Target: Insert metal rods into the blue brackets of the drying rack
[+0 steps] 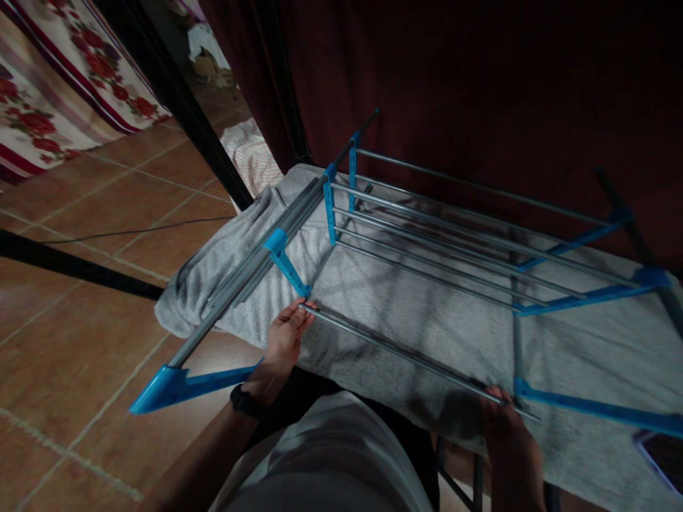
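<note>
A loose grey metal rod spans the space between my two hands, lying across the front of a partly built rack. My left hand pinches its left end, just below a blue plastic bracket. Near the rod's right end, my right hand grips it, with the tip sticking out beyond the fingers. Close to that tip is the end of another blue bracket. Behind, several metal rods run between the rack's blue side pieces. A long grey pole on the left ends in a blue foot.
A grey towel covers the surface under the rack. Several loose rods lie on its left part. A phone rests at the right edge. Black frame posts stand at left, above a tiled floor. A dark red curtain hangs behind.
</note>
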Tool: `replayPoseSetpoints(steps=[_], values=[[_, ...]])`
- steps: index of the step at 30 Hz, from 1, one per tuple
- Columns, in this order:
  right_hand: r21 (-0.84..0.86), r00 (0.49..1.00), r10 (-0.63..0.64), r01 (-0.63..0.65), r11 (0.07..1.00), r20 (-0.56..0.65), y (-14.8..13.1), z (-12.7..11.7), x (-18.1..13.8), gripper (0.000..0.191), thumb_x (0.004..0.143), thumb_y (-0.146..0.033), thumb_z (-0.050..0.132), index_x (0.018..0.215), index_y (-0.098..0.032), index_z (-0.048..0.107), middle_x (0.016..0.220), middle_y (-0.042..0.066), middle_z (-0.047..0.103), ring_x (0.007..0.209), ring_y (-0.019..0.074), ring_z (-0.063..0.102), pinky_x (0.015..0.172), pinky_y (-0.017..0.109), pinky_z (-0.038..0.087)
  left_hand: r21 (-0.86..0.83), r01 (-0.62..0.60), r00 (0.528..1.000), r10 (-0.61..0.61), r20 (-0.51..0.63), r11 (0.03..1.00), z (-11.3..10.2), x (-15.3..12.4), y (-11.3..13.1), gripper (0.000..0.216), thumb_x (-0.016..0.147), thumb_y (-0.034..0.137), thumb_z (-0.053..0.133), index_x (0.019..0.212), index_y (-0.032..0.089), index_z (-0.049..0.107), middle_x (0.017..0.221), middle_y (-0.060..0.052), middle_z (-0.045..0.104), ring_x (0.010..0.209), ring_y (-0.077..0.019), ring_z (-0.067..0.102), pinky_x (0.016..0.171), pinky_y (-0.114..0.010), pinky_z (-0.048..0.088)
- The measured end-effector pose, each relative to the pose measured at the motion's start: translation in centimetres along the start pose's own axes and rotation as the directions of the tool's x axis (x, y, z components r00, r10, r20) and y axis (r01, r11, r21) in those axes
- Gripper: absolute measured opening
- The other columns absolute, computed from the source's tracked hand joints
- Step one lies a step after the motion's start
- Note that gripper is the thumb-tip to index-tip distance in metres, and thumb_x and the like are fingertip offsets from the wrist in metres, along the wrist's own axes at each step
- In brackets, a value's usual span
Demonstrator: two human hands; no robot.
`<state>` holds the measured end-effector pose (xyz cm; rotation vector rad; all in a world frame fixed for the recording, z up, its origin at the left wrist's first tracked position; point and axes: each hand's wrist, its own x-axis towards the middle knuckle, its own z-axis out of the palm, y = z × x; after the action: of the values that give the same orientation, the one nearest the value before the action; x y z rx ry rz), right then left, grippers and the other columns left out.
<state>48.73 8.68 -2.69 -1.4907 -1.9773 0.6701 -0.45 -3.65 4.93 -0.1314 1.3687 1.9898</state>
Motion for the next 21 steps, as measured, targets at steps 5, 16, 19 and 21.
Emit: replayPoseSetpoints(steps=[5, 16, 19, 21], values=[[-0.121, 0.988, -0.153, 0.155, 0.98, 0.028, 2.8, 1.0, -1.3, 0.039, 0.087, -0.026, 0.045, 0.1, -0.033, 0.081, 0.121, 0.011, 0.079, 0.135, 0.037, 0.066, 0.117, 0.07, 0.05, -0.004, -0.009, 1.0, 0.009, 0.0, 1.0, 0.0, -0.3, 0.1, 0.025, 0.083, 0.017, 0.086, 0.107, 0.014, 0.078, 0.098, -0.008, 0.083, 0.091, -0.0161, 0.078, 0.083, -0.024, 0.063], [-0.162, 0.975, -0.213, 0.221, 0.962, 0.066, 2.9, 0.8, 0.4, 0.026, 0.084, -0.023, 0.053, 0.09, -0.027, 0.077, 0.102, 0.011, 0.081, 0.118, 0.0337, 0.074, 0.117, 0.06, 0.052, -0.005, -0.002, 0.998, 0.002, -0.063, 1.0, -0.3, 0.5, 0.0, 0.028, 0.079, 0.018, 0.09, 0.103, 0.016, 0.075, 0.092, -0.006, 0.082, 0.086, -0.0147, 0.077, 0.079, -0.023, 0.061], [-0.109, 0.991, -0.1, 0.109, 0.988, 0.086, 2.3, 1.1, 0.3, 0.026, 0.084, -0.028, 0.052, 0.089, -0.028, 0.078, 0.111, 0.013, 0.082, 0.126, 0.036, 0.071, 0.122, 0.063, 0.047, -0.006, 0.006, 0.997, -0.006, -0.075, 1.0, -0.1, 0.5, 0.1, 0.024, 0.08, 0.016, 0.088, 0.1, 0.017, 0.074, 0.09, -0.005, 0.082, 0.084, -0.0133, 0.076, 0.079, -0.022, 0.06], [-0.084, 0.993, -0.054, 0.062, 0.995, 0.101, 1.9, 1.3, 0.2, 0.028, 0.083, -0.032, 0.051, 0.091, -0.029, 0.078, 0.119, 0.013, 0.081, 0.131, 0.0363, 0.069, 0.125, 0.064, 0.043, -0.003, 0.028, 0.998, -0.028, -0.056, 1.0, 0.2, 0.1, 0.1, 0.019, 0.081, 0.016, 0.087, 0.095, 0.017, 0.074, 0.092, -0.004, 0.082, 0.086, -0.0137, 0.077, 0.08, -0.022, 0.06]])
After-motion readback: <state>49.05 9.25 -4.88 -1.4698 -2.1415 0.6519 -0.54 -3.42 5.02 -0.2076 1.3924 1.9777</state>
